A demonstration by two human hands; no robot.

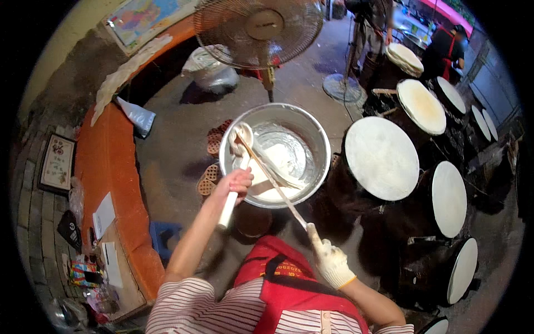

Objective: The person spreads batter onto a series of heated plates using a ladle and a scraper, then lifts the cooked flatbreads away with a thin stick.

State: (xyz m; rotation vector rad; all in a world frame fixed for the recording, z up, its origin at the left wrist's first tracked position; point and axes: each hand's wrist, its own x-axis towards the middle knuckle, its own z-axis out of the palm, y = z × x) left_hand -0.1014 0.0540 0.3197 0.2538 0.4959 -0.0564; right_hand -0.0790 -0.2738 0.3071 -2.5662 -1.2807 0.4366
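Note:
A large metal basin (pixel 323 142) stands before me, with pale batter (pixel 271 194) inside it. My bare left hand (pixel 238 183) is closed around the white handle of a ladle (pixel 227 208). The bowl of the ladle, coated with batter, is over the basin's left side. In a cream knitted glove, my right hand (pixel 329 256) grips the lower end of a long thin stick (pixel 283 196), one finger laid along it. The stick's far end reaches the ladle's bowl. Between ladle and right rim, a pale strip (pixel 277 167) slants across the basin; whether it is batter or a tool, I cannot tell.
Several round griddles with pale surfaces (pixel 381 158) stand at the right, and a stack of flatbreads (pixel 421 106) lies farther back. A pedestal fan (pixel 265 25) rises beyond the basin. Perforated briquettes (pixel 206 181) are left of it. Two people are at the back right.

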